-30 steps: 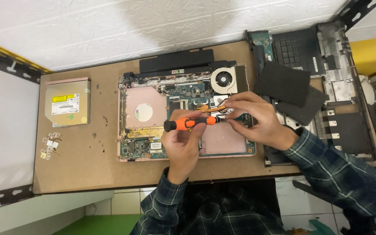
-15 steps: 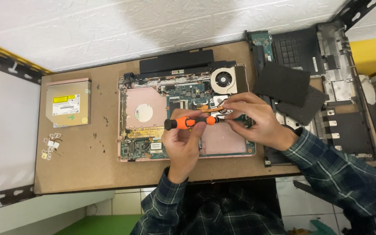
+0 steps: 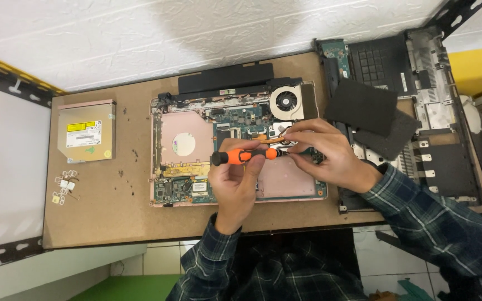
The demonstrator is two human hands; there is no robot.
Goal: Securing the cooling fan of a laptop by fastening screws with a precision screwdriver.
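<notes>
— Left hand (image 3: 235, 181) up from the bottom edge, wrist bent, fingers curled shut in a fist-like grip, thumb pressed across the top.

— Right hand (image 3: 322, 153) in from the right, palm down, fingertips (image 3: 287, 134) pinched together just beside the left knuckles.

— Both forearms in dark green plaid flannel sleeves (image 3: 419, 223), elbows spread, hands nearly touching.

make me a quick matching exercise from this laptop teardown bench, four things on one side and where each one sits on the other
Things:
1. screwdriver
2. optical drive
3. cooling fan
4. small metal brackets

Places:
A. top right corner of the opened laptop
B. loose at the board's left edge, below the drive
C. held in the left hand, tip by the right hand
D. lying on the board left of the laptop

Pairs: 1-C, 2-D, 3-A, 4-B
</notes>
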